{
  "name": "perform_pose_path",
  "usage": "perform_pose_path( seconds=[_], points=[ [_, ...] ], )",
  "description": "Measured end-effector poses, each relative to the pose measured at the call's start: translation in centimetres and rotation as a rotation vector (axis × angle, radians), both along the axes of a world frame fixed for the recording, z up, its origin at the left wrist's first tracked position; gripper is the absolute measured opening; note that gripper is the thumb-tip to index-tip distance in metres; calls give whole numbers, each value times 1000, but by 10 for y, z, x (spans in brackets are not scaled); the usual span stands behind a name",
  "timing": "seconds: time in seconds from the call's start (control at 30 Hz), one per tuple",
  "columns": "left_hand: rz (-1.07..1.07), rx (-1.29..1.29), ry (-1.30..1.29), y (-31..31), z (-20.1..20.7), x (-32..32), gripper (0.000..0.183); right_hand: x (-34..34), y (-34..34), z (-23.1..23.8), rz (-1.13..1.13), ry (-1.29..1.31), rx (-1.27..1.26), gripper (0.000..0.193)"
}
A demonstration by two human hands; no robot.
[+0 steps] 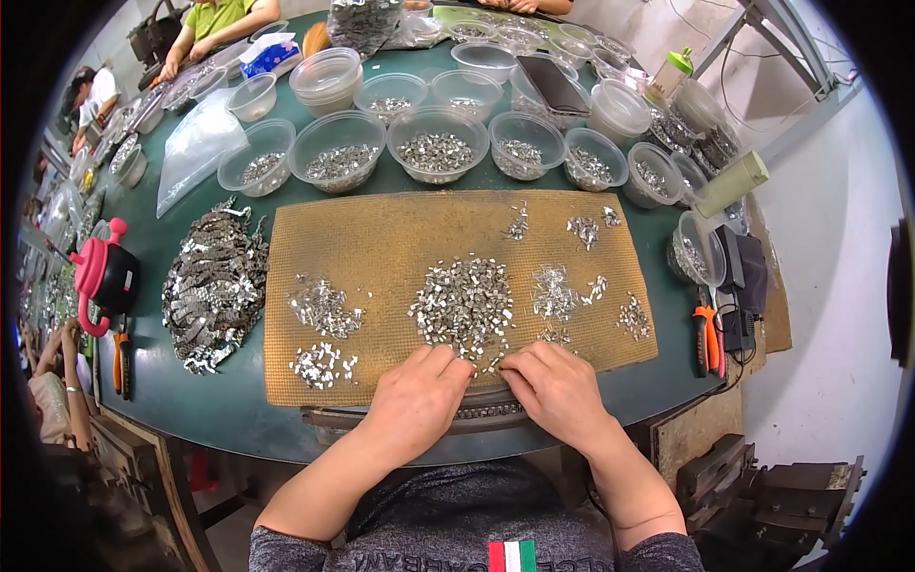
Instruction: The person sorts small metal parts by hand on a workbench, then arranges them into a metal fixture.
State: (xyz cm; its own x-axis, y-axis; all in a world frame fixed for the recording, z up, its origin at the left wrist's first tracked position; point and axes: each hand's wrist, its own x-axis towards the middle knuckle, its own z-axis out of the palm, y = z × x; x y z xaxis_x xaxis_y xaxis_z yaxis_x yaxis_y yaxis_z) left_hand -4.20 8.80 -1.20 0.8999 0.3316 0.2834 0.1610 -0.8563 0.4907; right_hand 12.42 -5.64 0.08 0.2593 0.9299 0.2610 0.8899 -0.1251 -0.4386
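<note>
My left hand (419, 398) and my right hand (558, 393) are close together at the front edge of a tan textured mat (381, 229). The fingers of both are pinched, and whatever they hold is too small or hidden to make out. Just under them, along the table's front edge, lies a dark metal bar-like fixture (329, 419) with a row of small metal links (486, 412) in it. Beyond my fingers a large heap of small shiny metal pieces (464, 303) lies mid-mat. Smaller piles (324, 307) of metal parts sit left and right of it.
Clear plastic bowls (437, 176) of metal parts stand behind the mat. A bundle of metal link strips (214, 286) and a pink-and-black cup (107, 276) are at left. Orange-handled pliers (706, 334) lie right. A phone (553, 84) rests on bowls; other people sit across the table.
</note>
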Motion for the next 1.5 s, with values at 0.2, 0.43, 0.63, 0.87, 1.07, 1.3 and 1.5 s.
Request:
perform_pose_path(
  seconds=[0.2, 0.43, 0.63, 0.87, 1.07, 1.3, 1.5],
  points=[
    [-2, -25, -15, 1, 1, 0, 10, 5, -4, 3, 52, 5, -46, 9],
    [-2, -93, -25, 3, 0, -1, 11, 1, -1, -2, 26, -72, -40, 8],
    [6, -251, -44, 8, 3, -10, 13, 1, 1, -2, 41, -94, -60, 10],
    [65, -370, -123, 10, 4, -25, 13, -12, -5, 12, 131, -27, 23, 16],
    [37, -398, -129, 10, 2, -33, 12, -30, -6, 11, 256, 4, 15, 19],
    [57, -410, -123, 9, 4, -43, 11, -28, -3, 15, 229, 42, -12, 17],
    [53, -398, -137, 8, 1, -43, 11, -18, 3, 8, 112, 61, -9, 14]
  ],
)
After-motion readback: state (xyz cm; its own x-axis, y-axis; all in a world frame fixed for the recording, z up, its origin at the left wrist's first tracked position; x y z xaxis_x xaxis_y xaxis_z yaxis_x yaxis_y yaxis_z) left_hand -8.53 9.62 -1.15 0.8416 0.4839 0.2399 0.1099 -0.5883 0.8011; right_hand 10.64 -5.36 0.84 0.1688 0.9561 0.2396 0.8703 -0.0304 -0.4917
